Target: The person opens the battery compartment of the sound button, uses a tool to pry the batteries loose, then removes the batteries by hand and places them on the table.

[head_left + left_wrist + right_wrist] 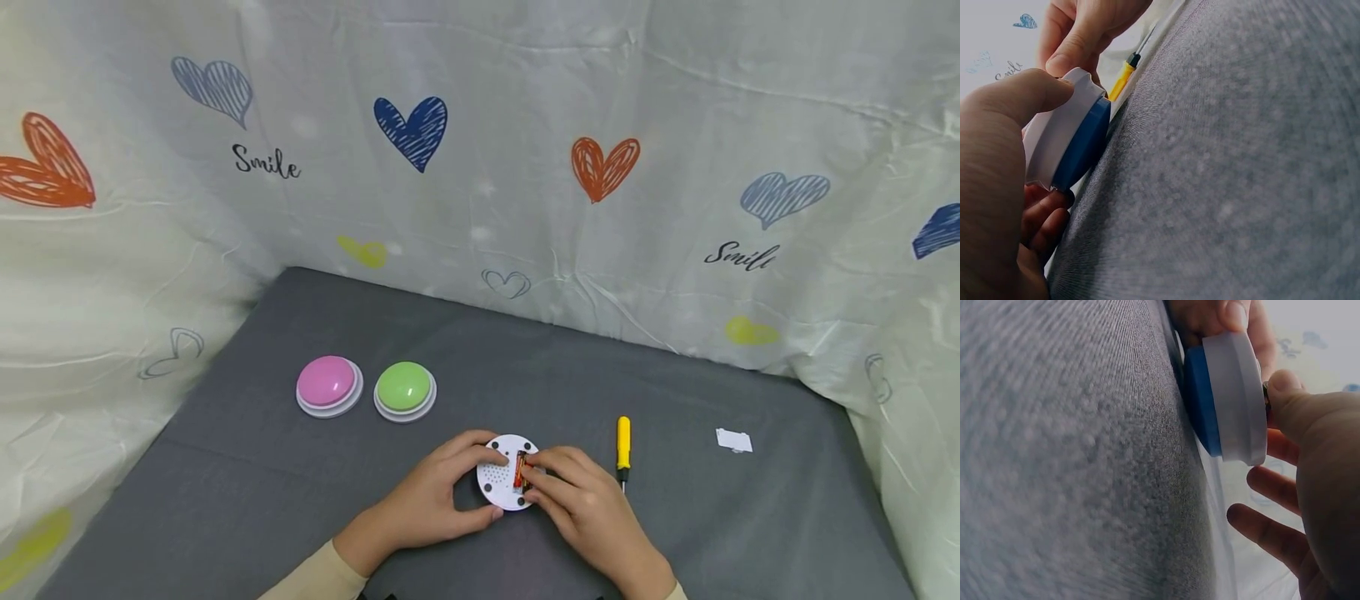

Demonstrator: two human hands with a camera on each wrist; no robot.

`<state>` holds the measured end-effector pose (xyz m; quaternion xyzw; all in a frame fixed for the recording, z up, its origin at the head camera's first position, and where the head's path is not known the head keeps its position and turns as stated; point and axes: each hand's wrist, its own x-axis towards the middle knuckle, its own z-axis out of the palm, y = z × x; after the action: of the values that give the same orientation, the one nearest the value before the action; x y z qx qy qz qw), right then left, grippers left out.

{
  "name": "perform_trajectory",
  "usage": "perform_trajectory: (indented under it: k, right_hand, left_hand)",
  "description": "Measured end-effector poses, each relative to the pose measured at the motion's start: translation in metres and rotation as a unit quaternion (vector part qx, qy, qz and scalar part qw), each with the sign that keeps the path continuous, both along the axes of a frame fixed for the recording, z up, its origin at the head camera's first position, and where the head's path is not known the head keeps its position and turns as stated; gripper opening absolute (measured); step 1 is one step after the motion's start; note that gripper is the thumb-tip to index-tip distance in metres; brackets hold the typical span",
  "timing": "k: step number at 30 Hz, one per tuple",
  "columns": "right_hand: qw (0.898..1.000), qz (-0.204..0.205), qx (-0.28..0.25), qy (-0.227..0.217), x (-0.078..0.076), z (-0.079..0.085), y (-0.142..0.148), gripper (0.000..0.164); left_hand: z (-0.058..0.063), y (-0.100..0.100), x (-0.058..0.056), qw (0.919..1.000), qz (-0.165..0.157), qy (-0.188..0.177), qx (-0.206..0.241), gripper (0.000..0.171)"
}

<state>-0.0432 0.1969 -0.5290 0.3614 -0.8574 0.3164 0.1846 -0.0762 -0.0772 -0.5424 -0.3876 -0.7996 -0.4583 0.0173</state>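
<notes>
One slip and a battery (518,478) could be springing loose; reversed ends could be spoiling contact! The left hand (438,487) is gripping the upturned white-and-blue button (501,490), well in from the surface's (225,500) left edge, while the right hand (592,500) is pinching a battery in the open compartment (517,491), red wrapping showing

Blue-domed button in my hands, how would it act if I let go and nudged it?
The blue-domed button would likely rock, since its rounded dome faces down. Its white casing looks rigid, so probably won't flex. Its uncovered batteries might work loose if it tipped.
</notes>
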Motion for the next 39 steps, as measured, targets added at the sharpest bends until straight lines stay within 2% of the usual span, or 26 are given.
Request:
perform_trajectory:
  k: [12, 20, 26, 31, 39]
  right_hand:
    - [1.0, 0.018, 0.003, 0.022, 0.002, 0.001, 0.005, 0.029]
    - [0.998, 0.032, 0.009, 0.054, 0.005, 0.001, 0.005, 0.027]
    - [0.999, 0.034, -0.012, 0.037, 0.005, 0.002, 0.004, 0.027]
    - [0.999, 0.022, -0.041, 0.028, 0.003, 0.005, 0.009, 0.027]
    - [0.998, -0.025, -0.04, 0.034, -0.003, 0.002, 0.028, 0.029]
  left_hand:
    - [0.0, 0.004, 0.0, 1.0, -0.001, -0.007, -0.004, 0.053]
    - [-0.002, 0.002, 0.001, 0.9999, 0.002, -0.013, -0.009, 0.053]
    - [-0.002, 0.001, 0.001, 0.9999, 0.006, -0.011, -0.009, 0.052]
    - [-0.002, 0.001, 0.0, 0.9999, 0.01, -0.007, -0.006, 0.053]
    - [-0.003, 0.002, 0.0, 0.9998, 0.013, -0.01, -0.008, 0.054]
